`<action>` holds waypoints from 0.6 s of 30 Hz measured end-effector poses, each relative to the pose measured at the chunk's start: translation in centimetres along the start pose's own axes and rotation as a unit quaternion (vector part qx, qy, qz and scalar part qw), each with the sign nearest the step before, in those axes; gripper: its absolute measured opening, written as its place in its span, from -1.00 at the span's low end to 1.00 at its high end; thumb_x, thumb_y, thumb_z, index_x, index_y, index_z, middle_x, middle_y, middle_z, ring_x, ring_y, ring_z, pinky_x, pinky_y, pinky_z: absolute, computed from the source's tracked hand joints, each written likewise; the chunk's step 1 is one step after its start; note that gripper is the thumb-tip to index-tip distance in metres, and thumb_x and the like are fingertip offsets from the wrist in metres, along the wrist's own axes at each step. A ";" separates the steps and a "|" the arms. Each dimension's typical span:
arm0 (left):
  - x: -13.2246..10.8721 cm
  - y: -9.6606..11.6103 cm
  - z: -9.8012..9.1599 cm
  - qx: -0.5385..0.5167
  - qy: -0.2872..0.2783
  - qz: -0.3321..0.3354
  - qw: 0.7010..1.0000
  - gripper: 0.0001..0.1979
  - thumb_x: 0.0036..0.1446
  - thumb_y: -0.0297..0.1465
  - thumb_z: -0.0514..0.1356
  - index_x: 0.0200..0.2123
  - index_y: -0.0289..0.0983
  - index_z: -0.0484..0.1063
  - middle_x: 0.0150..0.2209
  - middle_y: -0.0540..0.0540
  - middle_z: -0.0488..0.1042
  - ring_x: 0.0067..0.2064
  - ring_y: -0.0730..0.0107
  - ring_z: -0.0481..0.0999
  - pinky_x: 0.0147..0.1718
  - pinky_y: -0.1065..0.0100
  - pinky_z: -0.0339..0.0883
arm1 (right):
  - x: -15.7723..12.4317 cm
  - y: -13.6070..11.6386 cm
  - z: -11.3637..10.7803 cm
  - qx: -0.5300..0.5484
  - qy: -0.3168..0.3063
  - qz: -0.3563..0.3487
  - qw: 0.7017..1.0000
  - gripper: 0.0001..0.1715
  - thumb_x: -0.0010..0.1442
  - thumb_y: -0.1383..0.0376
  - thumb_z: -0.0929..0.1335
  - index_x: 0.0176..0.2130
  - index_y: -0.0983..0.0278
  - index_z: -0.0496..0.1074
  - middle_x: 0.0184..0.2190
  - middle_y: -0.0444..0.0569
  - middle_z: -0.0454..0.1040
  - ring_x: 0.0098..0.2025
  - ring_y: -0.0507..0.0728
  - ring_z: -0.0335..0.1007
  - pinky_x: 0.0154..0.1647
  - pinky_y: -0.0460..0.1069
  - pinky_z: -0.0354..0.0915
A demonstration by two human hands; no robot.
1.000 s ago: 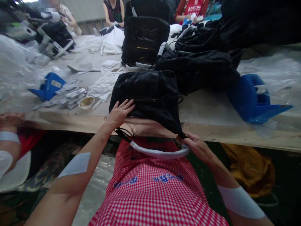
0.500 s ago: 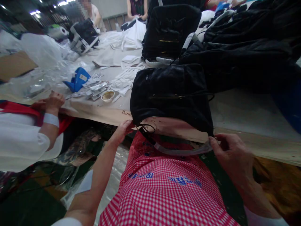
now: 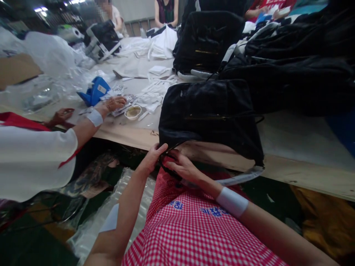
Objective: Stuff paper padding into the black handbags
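A black handbag [image 3: 208, 111] with a gold-coloured zip lies on the table edge in front of me. Its shoulder strap [image 3: 241, 177], wrapped in clear plastic, hangs over the edge above my red checked apron. My left hand [image 3: 155, 157] pinches the bag's near left corner, where the strap joins it. Close beside it, my right hand [image 3: 181, 164] has its fingers curled at the same strap end. Exactly which part each finger grips is partly hidden.
A co-worker's hand [image 3: 113, 103] reaches over small packets beside a blue box [image 3: 95, 90] on my left. A round tub [image 3: 133, 112] stands near the edge. More black bags [image 3: 288, 81] are piled behind and to the right. Plastic wrap [image 3: 47, 55] lies at far left.
My right hand has moved left from the strap's right end to its left end, next to my left hand. The co-worker's hand has reached forward to the packets.
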State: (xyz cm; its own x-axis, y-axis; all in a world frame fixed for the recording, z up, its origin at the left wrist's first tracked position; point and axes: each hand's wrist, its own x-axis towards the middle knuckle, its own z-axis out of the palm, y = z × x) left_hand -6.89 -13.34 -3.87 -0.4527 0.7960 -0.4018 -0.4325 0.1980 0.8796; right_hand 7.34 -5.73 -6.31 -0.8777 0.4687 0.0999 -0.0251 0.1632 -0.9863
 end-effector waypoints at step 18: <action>2.3 -1.2 -1.2 0.106 0.037 -0.069 0.991 -0.75 -0.11 -0.27 0.29 -0.35 -0.28 0.44 -0.51 0.03 0.41 -0.54 0.46 0.35 -0.63 0.48 0.19 | -0.1 -0.5 2.9 -0.397 0.013 0.113 0.911 -0.82 0.34 0.34 0.21 -0.20 0.33 0.38 -0.33 0.03 0.49 -0.38 0.09 0.37 -0.41 -0.05 0.08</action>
State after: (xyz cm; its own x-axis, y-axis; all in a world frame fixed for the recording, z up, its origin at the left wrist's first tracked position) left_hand -8.36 -12.45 -6.14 -0.4610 0.7101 -0.5322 -0.3241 0.4236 0.8459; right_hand 6.09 -8.38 -6.26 -0.8051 0.5876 -0.0810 0.5186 0.6312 -0.5767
